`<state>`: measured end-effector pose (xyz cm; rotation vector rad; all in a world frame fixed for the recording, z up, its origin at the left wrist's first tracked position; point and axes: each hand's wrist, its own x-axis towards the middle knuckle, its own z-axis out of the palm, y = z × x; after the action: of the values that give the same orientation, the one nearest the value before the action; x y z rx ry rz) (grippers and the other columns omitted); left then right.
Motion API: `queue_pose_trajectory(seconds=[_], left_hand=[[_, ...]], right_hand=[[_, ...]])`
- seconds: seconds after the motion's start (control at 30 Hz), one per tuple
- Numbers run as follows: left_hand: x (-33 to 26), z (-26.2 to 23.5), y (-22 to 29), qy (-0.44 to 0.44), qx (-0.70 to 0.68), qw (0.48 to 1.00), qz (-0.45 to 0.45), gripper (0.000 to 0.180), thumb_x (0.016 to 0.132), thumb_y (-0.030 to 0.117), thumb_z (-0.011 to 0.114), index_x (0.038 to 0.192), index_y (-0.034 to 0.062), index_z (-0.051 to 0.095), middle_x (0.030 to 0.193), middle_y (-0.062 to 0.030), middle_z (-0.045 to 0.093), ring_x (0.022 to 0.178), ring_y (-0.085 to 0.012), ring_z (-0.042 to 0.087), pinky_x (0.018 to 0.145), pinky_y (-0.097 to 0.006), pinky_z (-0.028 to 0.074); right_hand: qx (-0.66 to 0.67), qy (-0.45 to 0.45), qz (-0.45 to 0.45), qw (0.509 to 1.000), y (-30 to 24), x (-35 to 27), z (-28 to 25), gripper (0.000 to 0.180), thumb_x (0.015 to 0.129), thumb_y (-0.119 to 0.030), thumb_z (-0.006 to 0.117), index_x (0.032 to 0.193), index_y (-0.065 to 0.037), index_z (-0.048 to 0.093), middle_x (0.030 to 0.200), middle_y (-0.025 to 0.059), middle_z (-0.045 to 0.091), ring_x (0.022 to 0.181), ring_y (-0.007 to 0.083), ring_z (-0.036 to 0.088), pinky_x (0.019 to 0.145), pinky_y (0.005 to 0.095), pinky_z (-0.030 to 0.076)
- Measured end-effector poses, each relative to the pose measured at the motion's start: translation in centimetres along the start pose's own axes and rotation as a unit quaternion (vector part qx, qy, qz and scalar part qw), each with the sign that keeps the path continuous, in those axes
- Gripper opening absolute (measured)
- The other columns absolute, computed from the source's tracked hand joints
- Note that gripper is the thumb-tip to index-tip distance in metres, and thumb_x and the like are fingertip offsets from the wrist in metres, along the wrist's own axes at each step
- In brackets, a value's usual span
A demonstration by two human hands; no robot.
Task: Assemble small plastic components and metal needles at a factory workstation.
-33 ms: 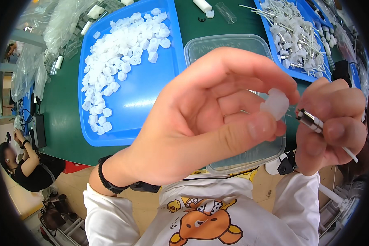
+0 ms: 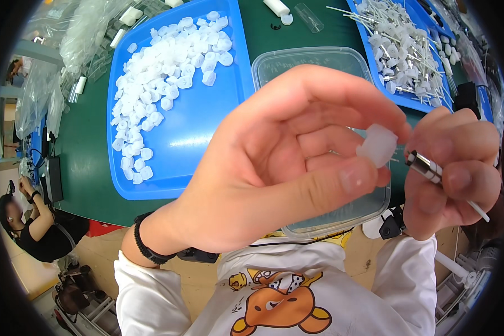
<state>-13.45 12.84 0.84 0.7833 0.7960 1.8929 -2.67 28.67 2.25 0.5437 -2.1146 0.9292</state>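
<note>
My left hand is curled, its thumb and fingers pinching a small frosted white plastic cap. Just to the right, my right hand closes around a pump piece with a shiny silver collar and a thin white tube poking out below. The pump's dark-rimmed end points toward the cap, with a small gap between the two. Beneath my left hand is a clear plastic box, largely covered by the hand. Many similar frosted caps lie heaped in a blue tray on the left.
Another blue tray at the far right holds a pile of pump pieces with thin white tubes. A clear tube and a white cylinder lie on the green table at the back. A co-worker sits at the far left.
The cap has turned slightly and shifted a little to the right in my left fingers. My right hand and the pump piece look almost unmoved.
</note>
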Motion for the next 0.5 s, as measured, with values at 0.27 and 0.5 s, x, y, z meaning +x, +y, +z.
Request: queue_pose_trajectory(seconds=[0.27,0.5], left_hand=[[-0.1,0.5,0.6,0.07,-0.062,0.995,-0.043,0.046,0.072,0.014,0.06,0.108,0.0009,0.034,0.112,-0.0225,0.042,0.088,-0.028,0.053,0.073,-0.036,0.046],[0.2,0.7,1.1,0.059,-0.084,0.992,-0.072,0.043,0.069,0.004,0.062,0.105,0.0025,0.04,0.11,-0.0187,0.045,0.096,-0.0311,0.051,0.078,-0.037,0.045]], right_hand=[[-0.007,-0.005,-0.007,1.0,-0.3,0.0,-0.2,0.026,0.075,-0.014,0.058,0.098,-0.01,0.047,0.083,0.0092,0.046,0.062,0.0163,0.044,0.048,0.0264,0.04],[-0.036,-0.063,0.013,0.997,-1.1,0.7,-0.5,0.025,0.074,-0.011,0.06,0.095,-0.009,0.045,0.086,0.0086,0.044,0.064,0.0173,0.046,0.048,0.026,0.041]])
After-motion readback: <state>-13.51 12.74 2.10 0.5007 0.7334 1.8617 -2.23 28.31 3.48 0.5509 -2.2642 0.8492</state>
